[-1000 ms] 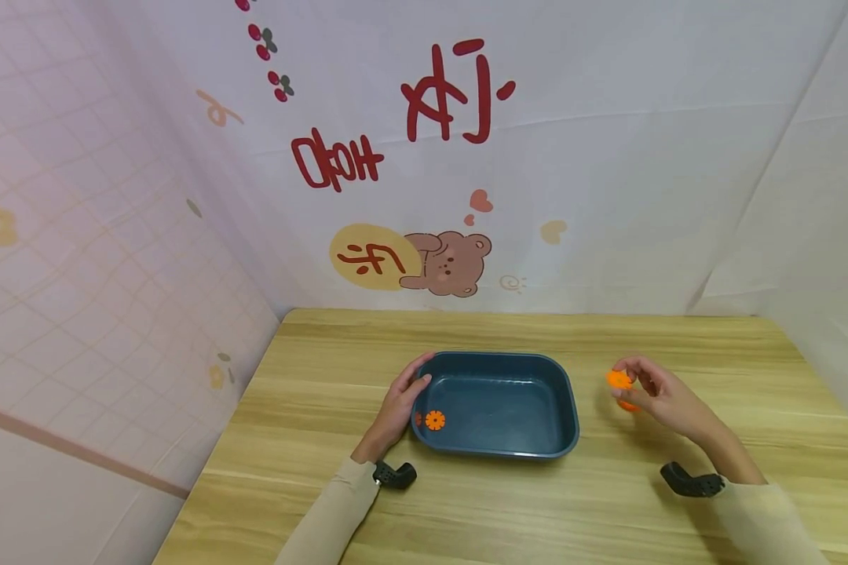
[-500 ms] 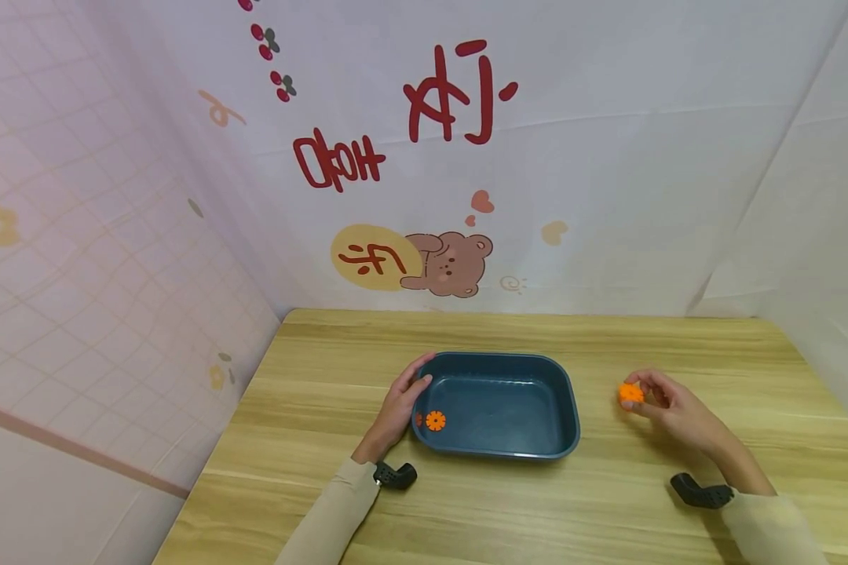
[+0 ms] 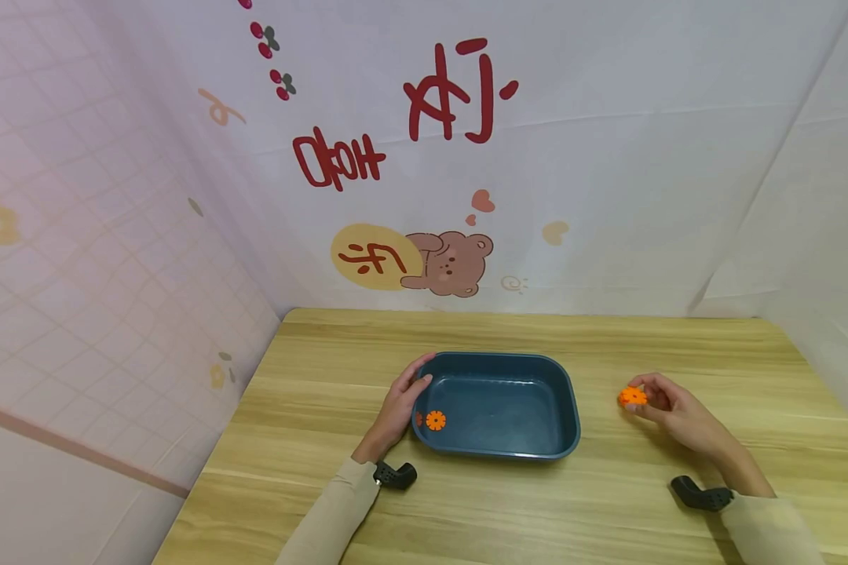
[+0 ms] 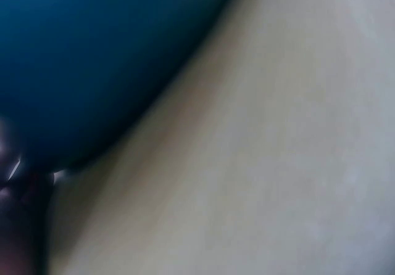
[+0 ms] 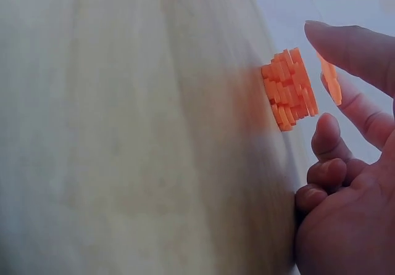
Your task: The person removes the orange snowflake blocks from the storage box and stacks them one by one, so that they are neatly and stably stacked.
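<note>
A dark blue rectangular basin (image 3: 498,453) stands on the table. My left hand (image 3: 399,404) holds its left end, thumb over the rim and fingers along the outside. One orange notched plastic disc (image 3: 436,421) lies inside, near the front left corner. To the right of the basin, my right hand (image 3: 681,412) pinches another orange disc (image 5: 330,81) between thumb and forefinger. Just below that disc, a short stack of orange discs (image 5: 289,90) sits on the table, a narrow gap between them in the right wrist view. The left wrist view is blurred, showing mostly the basin's outer wall (image 4: 92,59).
The wood-grain table (image 3: 537,510) meets a white printed cloth backdrop (image 3: 643,157) at its far edge. Cloth also hangs at the left and right sides. A black wrist mount (image 3: 701,494) sticks out from the right wrist, and another (image 3: 396,475) from the left.
My right hand has come down and slightly right with the pinched disc, which is now closer over the stack. The left hand, the basin and the disc inside it have stayed put.
</note>
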A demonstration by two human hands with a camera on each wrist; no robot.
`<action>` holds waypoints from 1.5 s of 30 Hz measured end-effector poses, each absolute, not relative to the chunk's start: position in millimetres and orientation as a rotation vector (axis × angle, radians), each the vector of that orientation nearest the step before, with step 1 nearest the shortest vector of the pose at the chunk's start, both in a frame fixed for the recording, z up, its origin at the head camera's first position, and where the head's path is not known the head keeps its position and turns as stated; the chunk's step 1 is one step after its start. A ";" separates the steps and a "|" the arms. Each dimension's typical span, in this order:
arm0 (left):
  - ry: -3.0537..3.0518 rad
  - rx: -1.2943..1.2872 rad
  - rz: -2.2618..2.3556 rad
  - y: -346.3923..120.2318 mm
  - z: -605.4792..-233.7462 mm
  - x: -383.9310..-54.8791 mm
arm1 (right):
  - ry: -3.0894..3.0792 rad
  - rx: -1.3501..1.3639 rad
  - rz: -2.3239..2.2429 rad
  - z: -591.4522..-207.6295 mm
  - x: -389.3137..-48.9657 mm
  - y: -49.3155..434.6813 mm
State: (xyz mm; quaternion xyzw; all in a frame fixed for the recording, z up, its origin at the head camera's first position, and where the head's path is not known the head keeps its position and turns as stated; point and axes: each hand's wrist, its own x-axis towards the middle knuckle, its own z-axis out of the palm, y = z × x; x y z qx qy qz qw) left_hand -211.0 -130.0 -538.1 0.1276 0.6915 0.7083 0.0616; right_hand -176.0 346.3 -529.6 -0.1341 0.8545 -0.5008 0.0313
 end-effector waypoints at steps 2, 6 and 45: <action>2.093 0.381 2.143 -130.2 -538.3 -211.4 | 2.624 -0.410 -1.543 -530.8 -176.0 346.8; 2.101 0.375 2.143 -131.0 -537.9 -211.8 | 2.622 -0.396 -1.537 -532.0 -176.8 346.6; 2.062 0.407 2.160 -131.1 -538.5 -212.8 | 2.665 -0.391 -1.525 -526.1 -173.7 341.8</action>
